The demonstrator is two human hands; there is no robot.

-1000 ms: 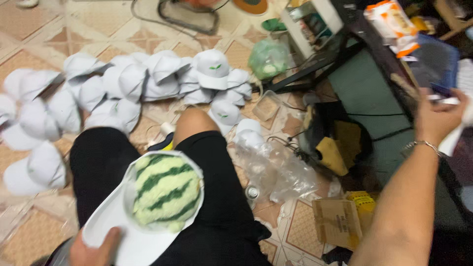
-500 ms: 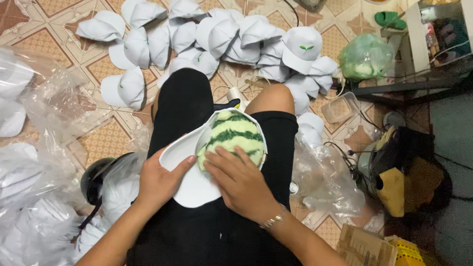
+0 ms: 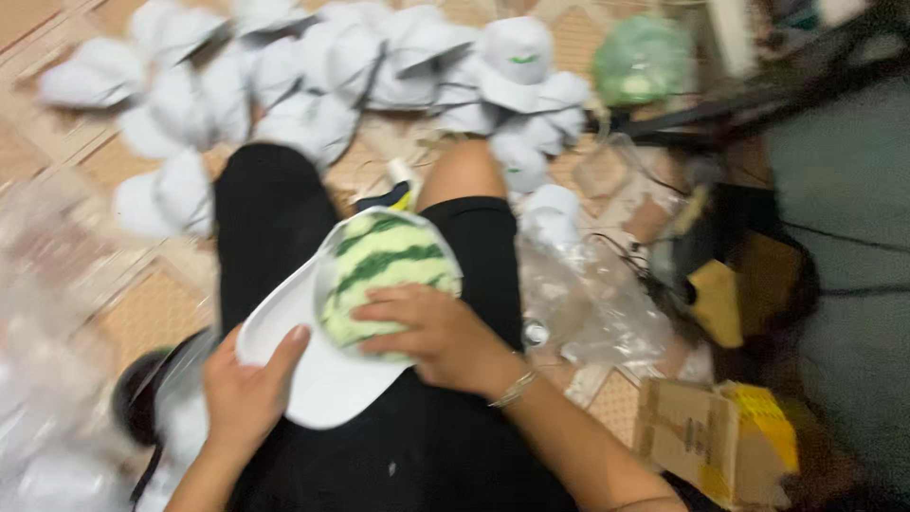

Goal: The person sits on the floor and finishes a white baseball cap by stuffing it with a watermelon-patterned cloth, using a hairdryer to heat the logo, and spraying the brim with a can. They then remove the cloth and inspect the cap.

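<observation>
L hand (image 3: pixel 245 393) is gripping white cap (image 3: pixel 327 379) brim; R hand (image 3: pixel 427 332) is pressing flat, fingers loose, on watermelon-striped insert (image 3: pixel 379 261) w/in cap.

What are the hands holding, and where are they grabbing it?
A white cap with a green striped watermelon-like ball stuffed in its crown. The left hand grips the brim's edge; the right hand presses on the striped ball.

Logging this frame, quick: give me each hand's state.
Left hand: closed on the white cap's brim.
Right hand: open, resting flat on the green striped crown.
</observation>
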